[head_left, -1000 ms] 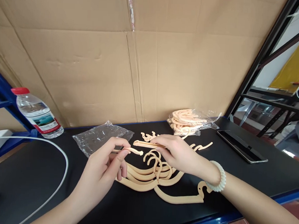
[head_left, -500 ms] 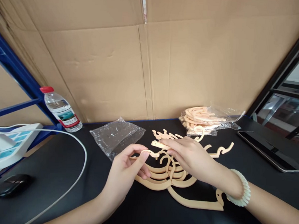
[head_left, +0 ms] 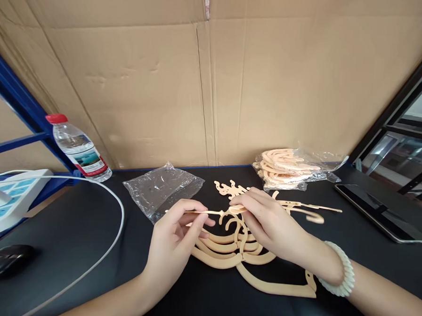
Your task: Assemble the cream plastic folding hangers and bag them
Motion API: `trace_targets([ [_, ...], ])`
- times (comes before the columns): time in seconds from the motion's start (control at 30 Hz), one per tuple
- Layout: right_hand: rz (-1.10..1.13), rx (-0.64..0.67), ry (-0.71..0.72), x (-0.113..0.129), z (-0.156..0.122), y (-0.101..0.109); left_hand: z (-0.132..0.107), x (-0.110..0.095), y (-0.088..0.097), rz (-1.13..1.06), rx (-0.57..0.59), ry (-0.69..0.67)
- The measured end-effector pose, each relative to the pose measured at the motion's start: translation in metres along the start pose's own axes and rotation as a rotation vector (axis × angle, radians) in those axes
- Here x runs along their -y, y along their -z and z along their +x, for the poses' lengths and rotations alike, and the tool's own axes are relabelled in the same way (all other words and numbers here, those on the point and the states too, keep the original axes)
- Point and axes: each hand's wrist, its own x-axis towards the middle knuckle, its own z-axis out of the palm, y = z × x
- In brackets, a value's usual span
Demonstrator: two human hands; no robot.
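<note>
My left hand [head_left: 181,227] pinches a thin beige plastic strip [head_left: 213,213] between thumb and fingertips, seen nearly edge-on. Its right end meets or overlaps the end of a beige plastic hanger piece [head_left: 237,209], which my right hand [head_left: 267,217] grips from above. Past the right hand stick out a hooked end [head_left: 314,217] and a slim straight arm [head_left: 321,208]; whether both belong to the held piece is partly hidden. Under the hands lie several beige curved hangers [head_left: 219,261] with hooks, overlapping. Small wavy beige pieces [head_left: 227,189] lie behind the hands.
An empty-looking clear plastic bag [head_left: 167,188] lies left of centre. A bag of beige hanger parts [head_left: 284,169] sits at the back right, near a dark tablet-like device [head_left: 378,211]. At left are a water bottle [head_left: 85,154], a power strip [head_left: 14,197], a cable [head_left: 117,219] and a mouse [head_left: 5,261].
Both held pieces have turned from showing their broad faces to nearly edge-on. The hooked end rising behind my right hand has swung down to the right. Both hands keep their hold.
</note>
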Motion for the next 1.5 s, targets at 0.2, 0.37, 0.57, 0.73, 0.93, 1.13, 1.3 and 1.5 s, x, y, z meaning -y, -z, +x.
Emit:
trace_targets([
  [0.2,-0.043,0.099,0.052,0.008,0.002,0.000,-0.001,0.003,0.000,0.320,0.108,-0.435],
  [0.37,0.002,0.089,0.035,0.005,0.002,-0.001,-0.003,0.000,0.003,0.361,0.193,-0.637],
  [0.57,-0.011,0.025,0.000,0.001,0.000,0.000,-0.010,-0.003,0.006,0.131,0.185,-0.368],
  [0.73,-0.048,0.103,0.024,0.005,0.001,-0.001,-0.005,0.000,-0.007,-0.155,0.103,0.173],
  [0.93,-0.148,0.193,0.028,0.010,0.002,0.004,0.000,-0.003,-0.008,-0.209,0.086,0.330],
  [1.13,-0.135,0.329,-0.099,0.009,0.004,0.024,0.002,-0.005,-0.002,-0.189,0.027,0.228],
  [1.3,-0.111,0.428,-0.046,-0.004,0.009,0.026,0.001,-0.002,0.000,-0.180,0.084,0.177],
  [1.5,-0.108,0.411,0.014,-0.003,0.013,0.028,-0.004,-0.005,0.004,-0.161,0.110,0.097],
])
